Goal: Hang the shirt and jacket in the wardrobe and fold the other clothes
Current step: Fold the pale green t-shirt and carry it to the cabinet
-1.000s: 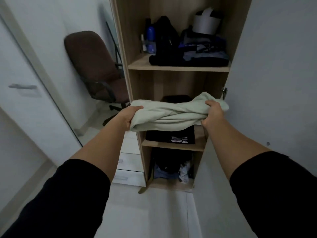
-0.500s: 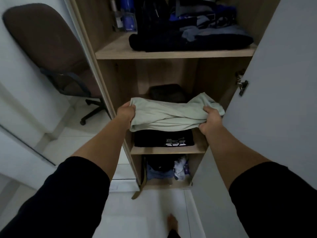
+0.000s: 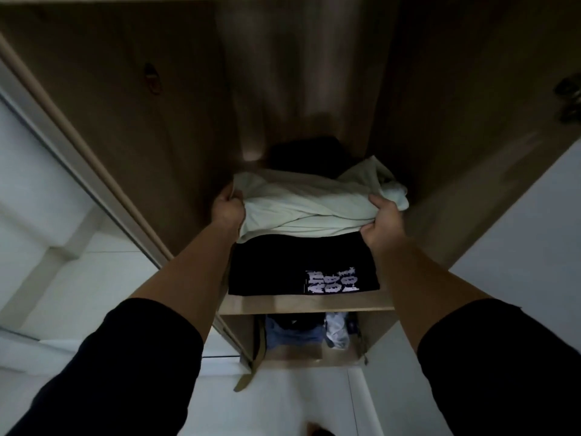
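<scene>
Hands: left hand [image 3: 229, 208] and right hand [image 3: 383, 222] each grasp an end of the pale green garment [image 3: 309, 206].
Garment: over the black printed shirt [image 3: 301, 268] on the shelf [image 3: 306, 305].
Risk: uneven letting go could undo the fold, maybe.
Behind: dark item [image 3: 306, 154].

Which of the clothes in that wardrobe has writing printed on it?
The black folded garment on the middle shelf, right under the pale green one that both hands grip. It shows a white print near its front edge; the pale green one looks plain.
</scene>
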